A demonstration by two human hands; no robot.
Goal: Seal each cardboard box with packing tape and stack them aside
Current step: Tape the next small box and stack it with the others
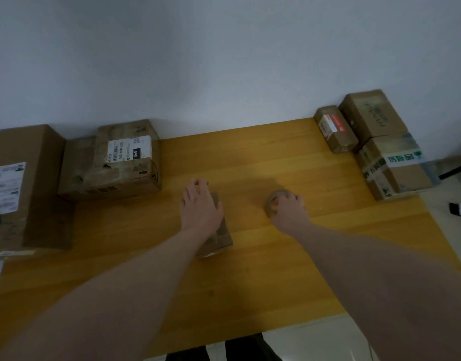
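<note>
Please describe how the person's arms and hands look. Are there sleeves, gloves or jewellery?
Both arms are bare from the frame edge to the wrist: no sleeves show. The left hand and the right hand wear no gloves, and no watch, bracelet or ring can be made out. The picture is slightly blurred, so small details may escape.

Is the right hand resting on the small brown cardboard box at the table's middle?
No, the right hand grips the brown tape roll; the left hand rests on the small brown cardboard box.
</note>
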